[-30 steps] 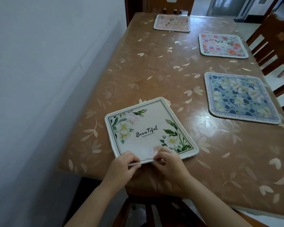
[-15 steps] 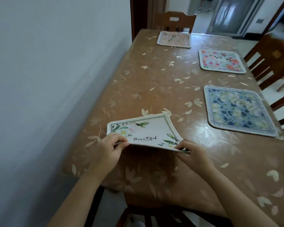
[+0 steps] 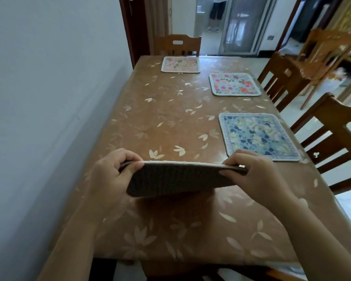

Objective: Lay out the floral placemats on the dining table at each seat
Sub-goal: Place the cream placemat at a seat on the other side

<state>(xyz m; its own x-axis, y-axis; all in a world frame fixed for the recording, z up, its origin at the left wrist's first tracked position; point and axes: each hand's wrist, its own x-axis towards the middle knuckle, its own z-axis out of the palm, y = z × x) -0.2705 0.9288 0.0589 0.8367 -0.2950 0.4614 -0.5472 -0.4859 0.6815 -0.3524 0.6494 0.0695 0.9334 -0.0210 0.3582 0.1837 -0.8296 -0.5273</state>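
Note:
I hold the white floral placemat (image 3: 178, 178) up off the dining table (image 3: 170, 122), tilted so only its dark grey underside and pale edge show. My left hand (image 3: 111, 175) pinches its left corner and my right hand (image 3: 253, 175) pinches its right corner. Three other placemats lie flat on the table: a blue floral one (image 3: 257, 135) at the near right seat, a pink and orange floral one (image 3: 234, 84) further along the right side, and a pale pink one (image 3: 180, 64) at the far end.
A white wall (image 3: 49, 98) runs along the table's left side. Wooden chairs stand at the far end (image 3: 177, 45) and along the right (image 3: 332, 134). A person's legs (image 3: 216, 13) show in the doorway beyond.
Both hands moved from the near edge to the mat's corners and lifted it off the table, tipping it up until the printed face turned away. My view rose toward the far end.

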